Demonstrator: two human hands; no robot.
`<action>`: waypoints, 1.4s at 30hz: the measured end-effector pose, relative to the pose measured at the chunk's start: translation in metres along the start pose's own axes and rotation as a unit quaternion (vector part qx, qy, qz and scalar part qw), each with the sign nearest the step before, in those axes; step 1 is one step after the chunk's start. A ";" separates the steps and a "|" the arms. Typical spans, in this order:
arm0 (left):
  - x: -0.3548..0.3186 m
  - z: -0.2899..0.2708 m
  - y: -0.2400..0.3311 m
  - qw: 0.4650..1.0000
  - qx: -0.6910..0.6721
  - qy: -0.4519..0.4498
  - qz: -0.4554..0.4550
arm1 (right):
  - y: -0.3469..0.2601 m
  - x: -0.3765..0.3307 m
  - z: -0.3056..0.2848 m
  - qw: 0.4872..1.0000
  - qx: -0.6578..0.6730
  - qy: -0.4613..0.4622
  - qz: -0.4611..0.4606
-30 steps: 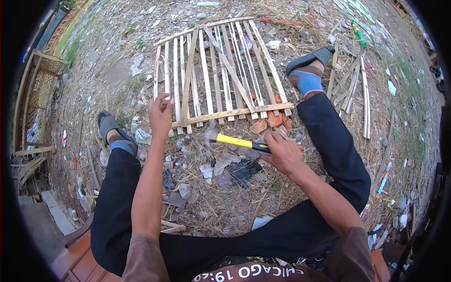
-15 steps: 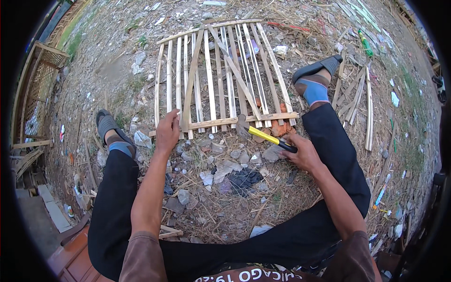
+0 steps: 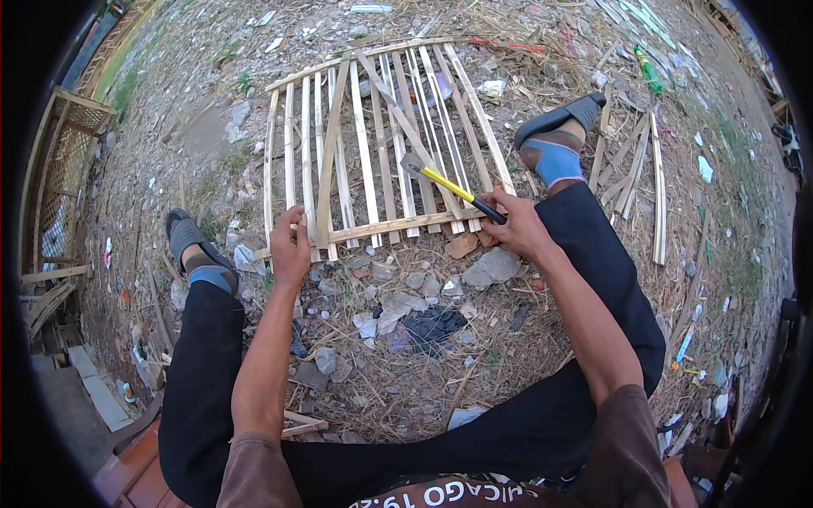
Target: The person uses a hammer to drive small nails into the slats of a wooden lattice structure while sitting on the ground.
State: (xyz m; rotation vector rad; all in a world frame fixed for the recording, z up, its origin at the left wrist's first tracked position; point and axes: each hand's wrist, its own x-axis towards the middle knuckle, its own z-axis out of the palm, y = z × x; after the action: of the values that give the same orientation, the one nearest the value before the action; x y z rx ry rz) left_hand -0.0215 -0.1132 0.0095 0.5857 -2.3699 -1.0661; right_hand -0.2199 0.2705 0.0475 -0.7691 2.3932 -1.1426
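On the ground between my legs lies a slatted wooden panel (image 3: 364,158), its thin upright slats joined by a crossbar at each end. Two slats run diagonally over the others. My left hand (image 3: 290,245) is closed around the near left corner of the panel, its fingers curled up by the outer slats. My right hand (image 3: 515,223) grips a hammer (image 3: 449,184) with a yellow and black handle. The hammer's metal head points up and left over the slats. The same hand rests at the right end of the near crossbar, hiding that end.
Loose wood strips (image 3: 658,190) lie right of my right foot, with a green bottle (image 3: 649,71) farther back. Stones (image 3: 492,267) and a black plastic scrap (image 3: 432,326) lie before me. A lattice wooden frame (image 3: 68,178) stands at the left.
My right hand has moved up and left with the hammer to the near crossbar. My left hand has dropped lower at the corner. The panel's near edge has shifted slightly left.
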 end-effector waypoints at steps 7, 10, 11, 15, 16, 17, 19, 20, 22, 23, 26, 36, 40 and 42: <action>0.001 -0.003 0.004 0.998 -0.022 0.004 -0.066 | -0.010 0.008 -0.008 0.994 -0.077 -0.077 -0.025; 0.007 -0.005 0.004 0.997 -0.032 0.000 -0.069 | -0.018 0.014 -0.014 0.993 -0.087 -0.081 -0.016; 0.008 -0.005 0.003 0.998 -0.027 0.003 -0.063 | -0.020 0.017 -0.016 0.993 -0.082 -0.079 -0.010; 0.006 -0.001 0.012 0.997 -0.037 0.005 -0.062 | -0.006 0.015 -0.019 0.997 -0.070 -0.044 -0.003; 0.003 -0.001 0.016 0.997 -0.044 0.004 -0.067 | -0.005 0.013 -0.019 0.997 -0.070 -0.039 0.002; 0.001 0.000 0.020 0.997 -0.041 -0.002 -0.067 | -0.003 0.010 -0.019 0.997 -0.070 -0.039 0.012; -0.004 -0.002 0.027 0.997 -0.033 -0.013 -0.065 | -0.007 0.007 -0.022 0.996 -0.070 -0.041 0.027; -0.006 -0.004 0.025 0.997 -0.038 -0.006 -0.060 | -0.012 0.006 -0.023 0.997 -0.061 -0.041 0.028; -0.015 -0.004 0.021 0.997 -0.051 0.006 -0.050 | -0.021 -0.001 -0.025 0.998 -0.044 -0.043 0.032; -0.020 -0.004 0.022 0.997 -0.049 0.016 -0.053 | -0.019 -0.006 -0.024 0.998 -0.055 -0.037 0.015; -0.027 -0.009 0.023 0.997 -0.045 0.003 -0.067 | -0.021 -0.019 -0.021 0.995 -0.089 -0.036 0.008; -0.046 -0.037 0.016 0.991 -0.065 -0.021 -0.112 | -0.056 -0.052 -0.006 0.992 -0.065 -0.070 0.081; -0.060 -0.040 0.015 0.989 -0.047 -0.035 -0.132 | -0.053 -0.068 0.001 0.993 -0.091 -0.046 0.055; -0.068 -0.037 0.011 0.990 -0.047 -0.035 -0.129 | -0.055 -0.070 0.004 0.991 -0.092 -0.066 0.078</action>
State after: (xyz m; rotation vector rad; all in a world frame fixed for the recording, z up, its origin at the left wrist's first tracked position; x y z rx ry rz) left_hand 0.0524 -0.0899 0.0236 0.8512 -2.3327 -1.3205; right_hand -0.1460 0.2826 0.0959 -0.6783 2.4222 -0.7928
